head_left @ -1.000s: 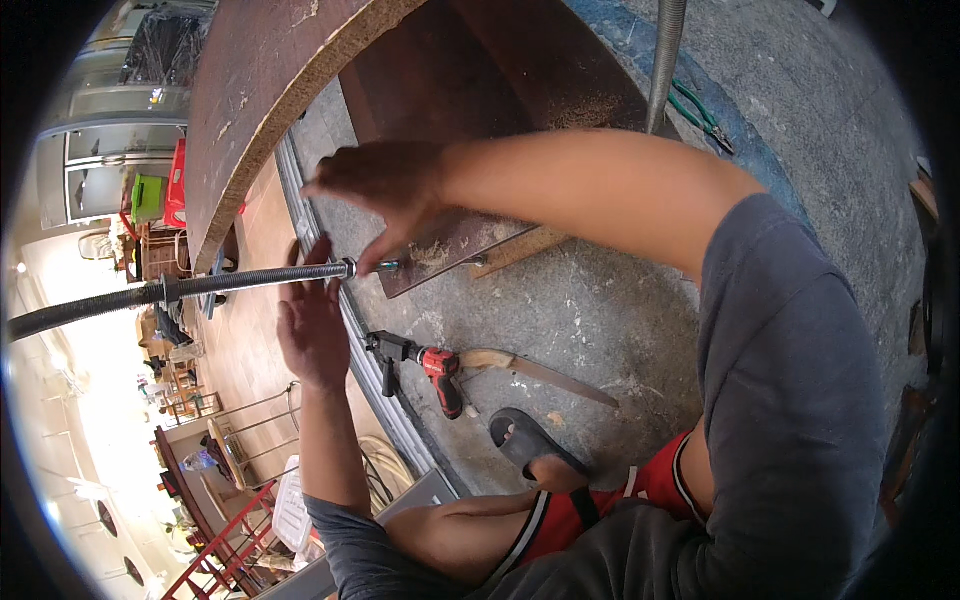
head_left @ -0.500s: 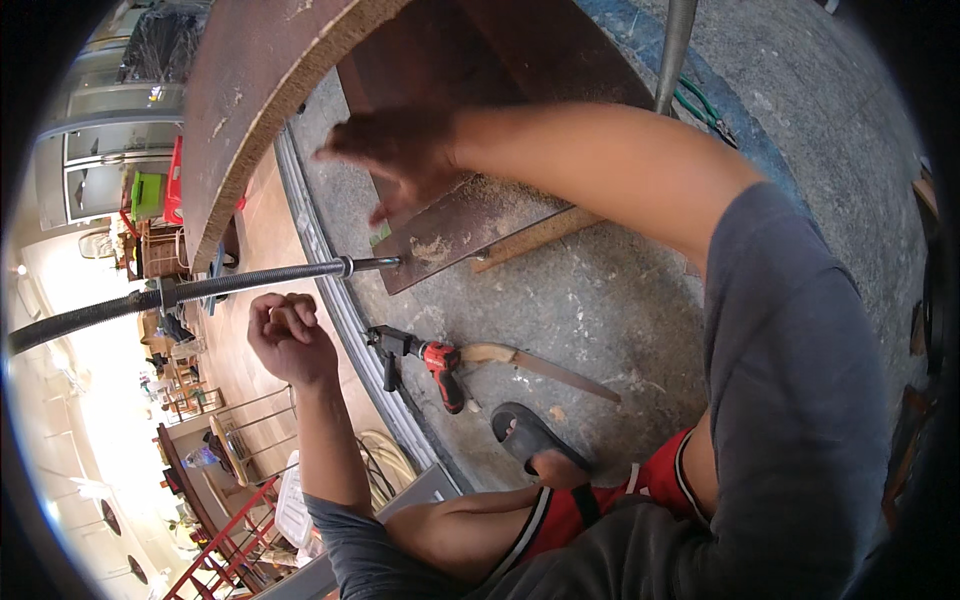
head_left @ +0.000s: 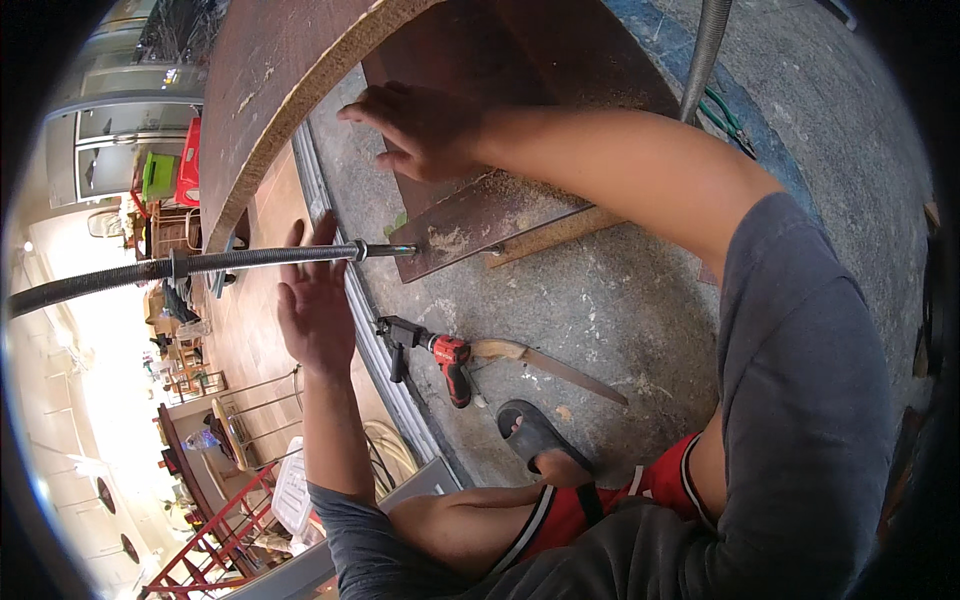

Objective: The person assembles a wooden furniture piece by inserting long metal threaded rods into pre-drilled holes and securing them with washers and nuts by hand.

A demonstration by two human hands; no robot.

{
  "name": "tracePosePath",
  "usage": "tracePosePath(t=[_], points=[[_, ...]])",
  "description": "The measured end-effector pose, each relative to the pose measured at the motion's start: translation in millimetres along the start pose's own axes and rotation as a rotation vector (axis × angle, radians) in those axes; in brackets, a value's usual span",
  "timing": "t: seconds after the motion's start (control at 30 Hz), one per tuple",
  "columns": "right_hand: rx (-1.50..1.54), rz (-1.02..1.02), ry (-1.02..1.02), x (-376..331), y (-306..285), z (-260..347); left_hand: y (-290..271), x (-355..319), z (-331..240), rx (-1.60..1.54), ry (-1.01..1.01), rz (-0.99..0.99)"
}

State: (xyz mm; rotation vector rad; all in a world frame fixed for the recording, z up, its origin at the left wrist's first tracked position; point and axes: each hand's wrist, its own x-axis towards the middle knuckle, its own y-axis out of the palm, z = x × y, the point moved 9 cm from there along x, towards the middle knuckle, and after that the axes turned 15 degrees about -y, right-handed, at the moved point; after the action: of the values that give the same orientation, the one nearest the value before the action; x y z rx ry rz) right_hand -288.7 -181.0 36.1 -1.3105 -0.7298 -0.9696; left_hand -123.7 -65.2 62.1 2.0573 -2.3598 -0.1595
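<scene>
Threaded rod [head_left: 230,262] behind open left hand [head_left: 315,305], fingers spread, right hand [head_left: 425,130] flat on brown board [head_left: 490,210]

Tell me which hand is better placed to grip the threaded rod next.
Left. The left hand is open, its fingers right at the threaded rod near the nut. The right hand lies flat on the brown board, farther from the rod and seemingly steadying it.

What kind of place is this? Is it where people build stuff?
Probably yes: it looks like a woodworking shop or building site. A red drill and a saw lie on the dusty concrete floor, and the right hand presses a brown board sprinkled with sawdust.
</scene>
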Motion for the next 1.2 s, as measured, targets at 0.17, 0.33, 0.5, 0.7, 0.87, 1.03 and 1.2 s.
tracePosePath(t=[0.17, 0.33, 0.5, 0.7, 0.87, 1.03, 1.2], points=[[0.263, -0.021, -0.128, 30.4, 5.5, 69.7, -61.1, -9.2, -10.3, -0.265, 0.074, 0.415], [0.171, 0.113, 0.008, 23.3, 20.7, 37.4, -5.4, -1.0, -6.2, -0.09, -0.019, -0.102], [0.124, 0.173, 0.286, -5.9, 5.4, -10.5, -42.2, -12.9, -24.1, -0.061, 0.099, 0.144], [0.199, 0.013, -0.16, 41.4, 15.7, 72.1, 2.8, -3.1, 5.9, -0.072, -0.08, 0.13], [-0.022, 0.119, 0.207, -3.0, 0.1, -25.2, -56.3, -6.9, -21.5, -0.059, 0.096, -0.197], [0.313, 0.095, 0.01, 24.6, 13.8, 59.7, 16.4, -0.3, -4.3, 0.041, -0.038, 0.1], [0.239, 0.092, 0.109, 20.4, 10.4, 38.0, -62.1, -13.0, -21.9, -0.055, 0.077, -0.395]])
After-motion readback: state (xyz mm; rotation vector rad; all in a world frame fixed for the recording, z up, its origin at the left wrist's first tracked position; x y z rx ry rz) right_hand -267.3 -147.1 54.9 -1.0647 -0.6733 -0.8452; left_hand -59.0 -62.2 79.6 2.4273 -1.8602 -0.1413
